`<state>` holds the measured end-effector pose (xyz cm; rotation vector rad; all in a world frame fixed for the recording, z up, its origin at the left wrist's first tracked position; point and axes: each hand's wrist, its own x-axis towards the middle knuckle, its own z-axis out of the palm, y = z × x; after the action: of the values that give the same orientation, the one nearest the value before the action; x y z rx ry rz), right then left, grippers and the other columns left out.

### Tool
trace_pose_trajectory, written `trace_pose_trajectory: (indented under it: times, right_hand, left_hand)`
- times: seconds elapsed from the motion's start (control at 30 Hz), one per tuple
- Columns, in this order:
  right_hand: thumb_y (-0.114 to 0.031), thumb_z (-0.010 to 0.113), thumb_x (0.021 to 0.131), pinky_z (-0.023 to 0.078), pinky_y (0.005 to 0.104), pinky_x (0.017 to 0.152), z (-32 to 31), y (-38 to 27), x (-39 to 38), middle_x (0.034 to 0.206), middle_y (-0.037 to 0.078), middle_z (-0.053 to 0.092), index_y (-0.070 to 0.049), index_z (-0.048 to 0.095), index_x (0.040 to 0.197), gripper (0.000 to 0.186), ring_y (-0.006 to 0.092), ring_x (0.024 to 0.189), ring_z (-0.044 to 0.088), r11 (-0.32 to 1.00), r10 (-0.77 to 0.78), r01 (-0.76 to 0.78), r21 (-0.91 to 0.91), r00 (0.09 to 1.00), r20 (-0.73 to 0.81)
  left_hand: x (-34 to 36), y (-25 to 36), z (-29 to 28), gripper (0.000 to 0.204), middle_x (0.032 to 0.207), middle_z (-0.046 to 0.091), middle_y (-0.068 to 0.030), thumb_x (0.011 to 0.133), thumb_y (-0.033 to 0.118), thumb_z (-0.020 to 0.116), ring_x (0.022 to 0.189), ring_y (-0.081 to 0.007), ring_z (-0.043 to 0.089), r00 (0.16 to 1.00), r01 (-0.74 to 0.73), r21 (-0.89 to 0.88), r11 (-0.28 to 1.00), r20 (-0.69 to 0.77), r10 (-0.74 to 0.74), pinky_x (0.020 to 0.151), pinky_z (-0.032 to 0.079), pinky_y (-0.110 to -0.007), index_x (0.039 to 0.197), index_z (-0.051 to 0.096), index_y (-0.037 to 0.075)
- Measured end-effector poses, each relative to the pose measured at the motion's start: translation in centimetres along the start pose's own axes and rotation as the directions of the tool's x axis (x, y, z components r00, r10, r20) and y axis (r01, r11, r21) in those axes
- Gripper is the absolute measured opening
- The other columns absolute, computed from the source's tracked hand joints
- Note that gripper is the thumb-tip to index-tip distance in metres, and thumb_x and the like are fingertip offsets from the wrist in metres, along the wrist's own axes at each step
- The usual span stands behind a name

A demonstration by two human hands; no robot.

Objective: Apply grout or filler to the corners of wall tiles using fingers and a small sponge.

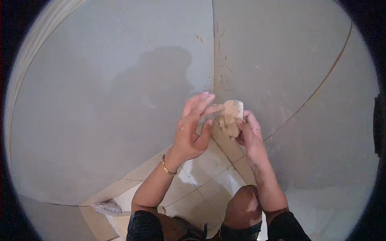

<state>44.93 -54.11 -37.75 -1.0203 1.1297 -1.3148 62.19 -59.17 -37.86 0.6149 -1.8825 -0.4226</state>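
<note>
The right hand (250, 134) pinches a beige block (231, 114) smeared with a putty-like paste, thumb on its near face and the other fingers behind. The block is in the air, in front of the place where two grey walls meet, above the inner corner of the floor. Being held by its lower right part probably leaves the upper and left edges free for the other hand to reach. Whether the paste covers a tool or makes up the whole lump, I cannot tell.

The left hand (191, 124) is spread, thumb well apart from the fingers, gripping nothing. One finger extends to the block's left edge and seems to touch it, perhaps to wipe or shape the paste; the contact is too blurred to be sure. A gold-coloured bracelet (168, 166) circles the left wrist.

No surface carries the block. The left wall (100, 120) bears a soft shadow; the right wall (293, 60) has a long brown line (329, 72) slanting down toward the corner. Brown marks (223, 58) run beside the upright seam. Below, pale tiles cover the floor (205, 172), and a crumpled plastic bag (108, 207) lies near the left wall's lower edge. A bare knee (243, 205) shows beneath the right forearm.
</note>
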Motion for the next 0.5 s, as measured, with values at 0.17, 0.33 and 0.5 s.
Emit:
trace_pose_trajectory:
  times: [0.17,0.33,0.5]
  right_hand:
    - [-0.025,0.045,0.094,0.036,0.0204,0.056,2.7,-0.6,-1.5,0.082,-0.001,0.055,-0.011,0.048,0.106,0.019,0.006,0.066,0.05,0.991,-0.131,0.13,-0.024,0.988,-0.079]
    - [-0.023,0.046,0.094,0.035,0.02,0.053,5.4,-1.9,-2.9,0.081,-0.001,0.053,-0.011,0.047,0.102,0.014,0.006,0.064,0.049,0.985,-0.17,0.16,-0.063,0.961,-0.219]
    - [-0.017,0.045,0.094,0.045,0.0297,0.072,6.6,-0.4,-1.3,0.092,0.011,0.051,0.002,0.041,0.102,0.022,0.0161,0.081,0.052,0.944,-0.264,0.161,-0.288,0.892,-0.366]
  left_hand:
    - [-0.6,2.3,-2.1,0.063,0.133,0.048,-0.0208,0.077,-0.009,0.053,0.128,-0.0342,0.042,0.995,-0.085,0.109,0.99,0.052,0.08,0.107,0.029,-0.044,0.136,0.038,0.004]
    - [-1.9,4.3,-1.8,0.06,0.132,0.048,-0.0203,0.079,-0.001,0.053,0.129,-0.0353,0.037,0.999,-0.034,0.167,0.985,-0.016,0.037,0.105,0.027,-0.047,0.136,0.036,-0.001]
    - [-2.1,4.9,-0.4,0.056,0.131,0.047,-0.0191,0.081,0.006,0.052,0.127,-0.0347,0.035,0.994,0.086,0.226,0.97,-0.081,-0.07,0.102,0.025,-0.05,0.134,0.038,-0.004]
